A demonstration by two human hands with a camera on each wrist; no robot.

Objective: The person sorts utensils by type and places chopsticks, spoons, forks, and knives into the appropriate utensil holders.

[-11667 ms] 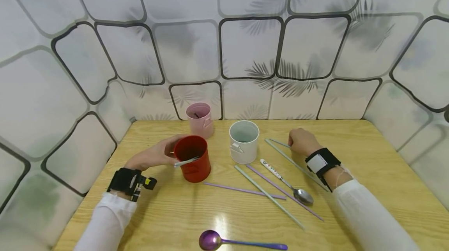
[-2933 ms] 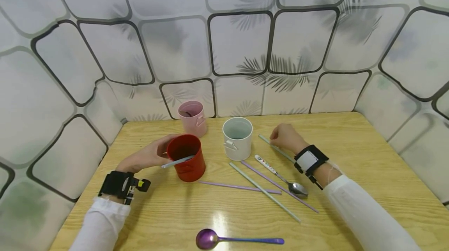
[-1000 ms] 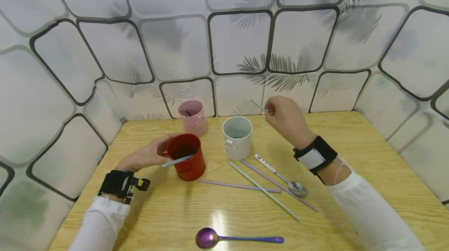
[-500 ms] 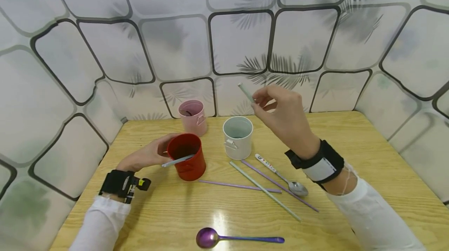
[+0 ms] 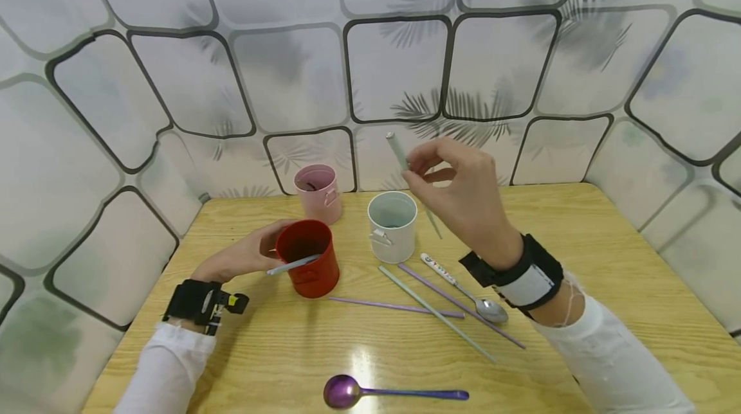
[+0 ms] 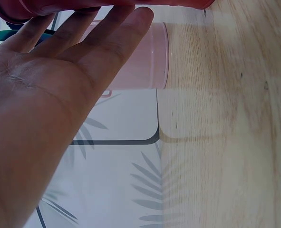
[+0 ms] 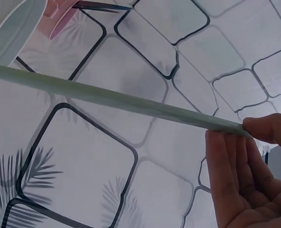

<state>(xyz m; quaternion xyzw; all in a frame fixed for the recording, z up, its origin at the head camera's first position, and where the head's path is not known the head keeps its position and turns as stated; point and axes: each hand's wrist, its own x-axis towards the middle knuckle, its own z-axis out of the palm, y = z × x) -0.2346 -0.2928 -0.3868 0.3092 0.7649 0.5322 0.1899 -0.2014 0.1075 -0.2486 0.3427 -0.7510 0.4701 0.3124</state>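
My left hand (image 5: 249,254) holds the red bucket (image 5: 317,276) at its left side, and its fingers lie along the wall in the left wrist view. A light-blue straw (image 5: 292,265) leans over the bucket's front rim; the rest of it is hidden inside. My right hand (image 5: 463,186) pinches a pale green straw (image 7: 107,97) between thumb and fingertips, raised above the table to the right of the white bucket (image 5: 393,240). The straw slants, its upper end toward the upper left and its lower end near the table.
A pink bucket (image 5: 321,205) with something dark inside stands behind the red one. On the table (image 5: 260,350) lie another green straw (image 5: 437,314), two purple straws (image 5: 393,305), a spoon with a patterned handle (image 5: 463,288), and a purple-blue spoon (image 5: 405,393) near the front.
My right hand lifted the green straw off the table, then up and left. Earlier, a light-blue straw lay by that hand; it is gone from there. The left hand stays on the red bucket.
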